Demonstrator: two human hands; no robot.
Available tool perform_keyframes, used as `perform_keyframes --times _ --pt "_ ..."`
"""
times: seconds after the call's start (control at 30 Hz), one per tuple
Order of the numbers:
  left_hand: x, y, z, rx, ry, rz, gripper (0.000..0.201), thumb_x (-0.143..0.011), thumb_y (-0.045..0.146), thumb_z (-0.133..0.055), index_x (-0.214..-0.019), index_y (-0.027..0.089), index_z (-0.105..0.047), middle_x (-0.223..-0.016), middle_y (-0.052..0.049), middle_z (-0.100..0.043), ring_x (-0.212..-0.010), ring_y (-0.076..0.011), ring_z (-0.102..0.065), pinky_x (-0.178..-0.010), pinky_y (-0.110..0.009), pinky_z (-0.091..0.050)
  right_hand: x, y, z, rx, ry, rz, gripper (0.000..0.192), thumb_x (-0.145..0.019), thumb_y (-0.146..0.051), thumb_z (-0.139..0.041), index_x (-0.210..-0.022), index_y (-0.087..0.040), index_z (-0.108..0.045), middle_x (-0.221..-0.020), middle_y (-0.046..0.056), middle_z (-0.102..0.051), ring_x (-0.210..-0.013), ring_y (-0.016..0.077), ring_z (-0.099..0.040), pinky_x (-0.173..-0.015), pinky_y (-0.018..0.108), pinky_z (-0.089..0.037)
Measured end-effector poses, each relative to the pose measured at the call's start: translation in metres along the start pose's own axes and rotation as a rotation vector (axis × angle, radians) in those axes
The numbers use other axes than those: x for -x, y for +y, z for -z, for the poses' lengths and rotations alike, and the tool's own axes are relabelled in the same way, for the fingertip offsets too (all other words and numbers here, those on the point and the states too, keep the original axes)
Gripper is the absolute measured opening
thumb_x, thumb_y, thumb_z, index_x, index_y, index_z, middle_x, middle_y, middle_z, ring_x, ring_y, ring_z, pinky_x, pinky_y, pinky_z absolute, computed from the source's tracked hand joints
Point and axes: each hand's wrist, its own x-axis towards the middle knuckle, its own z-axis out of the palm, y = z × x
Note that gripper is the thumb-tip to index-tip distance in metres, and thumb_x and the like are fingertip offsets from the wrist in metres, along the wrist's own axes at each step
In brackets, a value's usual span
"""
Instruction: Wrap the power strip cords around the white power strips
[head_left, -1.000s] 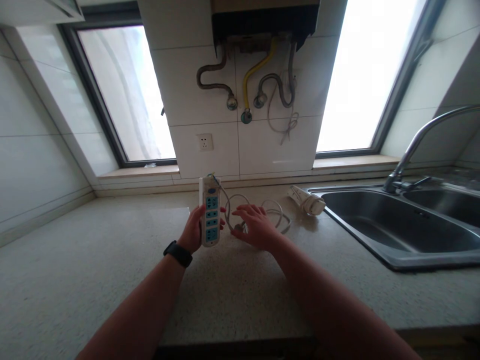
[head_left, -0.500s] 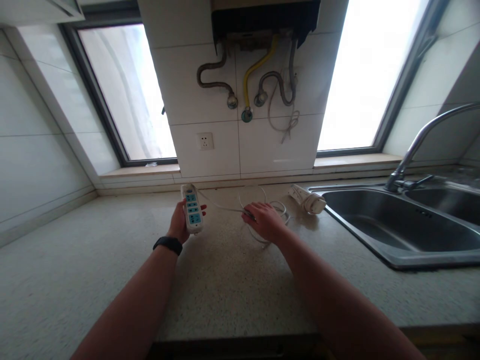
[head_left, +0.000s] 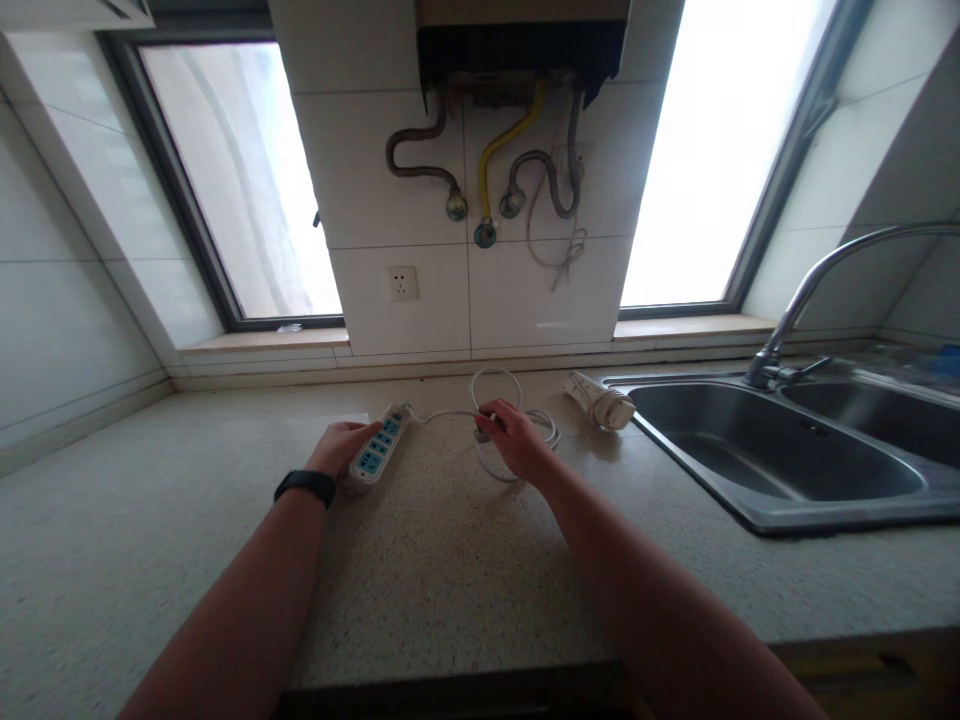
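Observation:
A white power strip (head_left: 380,446) with blue socket faces lies tilted at the counter's middle left. My left hand (head_left: 341,446) grips it from the left side, thumb on top. Its white cord (head_left: 442,414) runs from the strip's far end to my right hand (head_left: 507,435), whose fingers are closed around the cord and what looks like its plug. Loose loops of the cord (head_left: 495,372) spread behind and to the right of that hand. Farther right, a second white power strip (head_left: 600,402) with cord wrapped round it rests near the sink.
The speckled counter (head_left: 435,580) runs along the tiled wall. On the right is a steel sink (head_left: 780,440) with a curved faucet (head_left: 810,275). A wall socket (head_left: 402,283) and hoses (head_left: 487,165) under a black appliance (head_left: 521,50) are ahead, between two windows.
My left hand has lowered the power strip and turned its far end rightward. My right hand has shifted slightly, and a cord loop now rises behind it. The view has turned a little.

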Motion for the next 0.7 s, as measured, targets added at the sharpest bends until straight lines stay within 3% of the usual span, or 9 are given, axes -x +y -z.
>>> perform_keyframes --times 0.1,0.2,0.27,0.33,0.4,0.47,0.57,0.7 --pt "0.005 0.01 0.005 -0.292 0.187 -0.148 0.047 -0.071 0.049 -0.07 -0.1 0.012 -0.071 -0.096 -0.016 -0.073 -0.09 -0.0284 -0.069 -0.078 -0.038 -0.052 -0.001 0.001 -0.003 -0.054 -0.038 -0.001 0.022 -0.094 -0.037 -0.051 -0.088 -0.019 -0.062 -0.082 0.002 -0.06 -0.076 0.014 -0.056 -0.072 0.025 -0.04" --pt "0.026 0.032 -0.008 -0.524 0.378 -0.556 0.052 -0.081 0.051 -0.06 -0.119 0.016 -0.063 -0.12 -0.015 -0.065 -0.115 -0.0299 -0.058 -0.1 -0.044 -0.042 -0.001 0.0 -0.008 -0.112 -0.055 -0.001 0.023 -0.095 -0.035 -0.051 -0.087 -0.019 -0.064 -0.081 0.002 -0.059 -0.076 0.0139 -0.056 -0.071 0.026 -0.041" --pt "0.046 0.047 -0.028 -0.548 0.249 -0.862 0.056 -0.088 0.052 -0.053 -0.134 0.02 -0.051 -0.134 -0.011 -0.057 -0.124 -0.0258 -0.05 -0.105 -0.043 -0.038 -0.002 -0.003 -0.01 -0.161 -0.069 0.006 0.024 -0.095 -0.035 -0.049 -0.088 -0.018 -0.065 -0.083 0.003 -0.059 -0.078 0.0144 -0.056 -0.072 0.026 -0.042" --pt "0.064 0.06 -0.05 -0.594 0.078 -1.021 0.057 -0.087 0.054 -0.054 -0.135 0.022 -0.048 -0.134 -0.01 -0.056 -0.123 -0.0241 -0.049 -0.105 -0.042 -0.038 -0.002 -0.009 -0.01 -0.202 -0.094 0.021 0.025 -0.096 -0.033 -0.047 -0.092 -0.017 -0.066 -0.087 0.005 -0.06 -0.082 0.0152 -0.058 -0.075 0.028 -0.043" --pt "0.075 0.066 -0.065 -0.627 -0.002 -1.05 0.039 -0.09 0.053 -0.051 -0.111 0.021 -0.061 -0.108 -0.007 -0.066 -0.102 -0.0213 -0.058 -0.094 -0.038 -0.043 -0.002 -0.014 -0.007 -0.199 -0.112 0.037 0.027 -0.097 -0.028 -0.042 -0.098 -0.017 -0.067 -0.092 0.006 -0.061 -0.086 0.0156 -0.058 -0.079 0.028 -0.044" --pt "0.076 0.066 -0.068 -0.676 -0.04 -1.038 0.037 -0.097 0.047 -0.04 -0.084 0.02 -0.061 -0.082 -0.005 -0.064 -0.084 -0.0185 -0.058 -0.084 -0.034 -0.044 -0.002 -0.016 -0.001 -0.116 -0.127 0.076 0.028 -0.097 -0.024 -0.04 -0.104 -0.018 -0.066 -0.096 0.007 -0.062 -0.091 0.016 -0.058 -0.083 0.03 -0.043" --pt "0.065 0.059 -0.053 -0.611 0.101 -0.953 0.039 -0.098 0.047 -0.036 -0.078 0.02 -0.055 -0.077 -0.004 -0.059 -0.078 -0.0183 -0.055 -0.074 -0.03 -0.042 -0.003 -0.012 0.012 0.12 -0.121 0.17 0.025 -0.094 -0.019 -0.045 -0.106 -0.019 -0.067 -0.099 0.007 -0.063 -0.099 0.019 -0.055 -0.092 0.035 -0.039" --pt "0.046 0.046 -0.024 -0.441 0.35 -0.767 0.037 -0.097 0.048 -0.035 -0.075 0.021 -0.049 -0.069 -0.001 -0.055 -0.066 -0.016 -0.052 -0.064 -0.027 -0.038 -0.007 -0.003 0.029 0.229 0.042 0.138 0.022 -0.09 -0.016 -0.047 -0.098 -0.02 -0.068 -0.097 0.008 -0.062 -0.099 0.0217 -0.054 -0.094 0.039 -0.037"
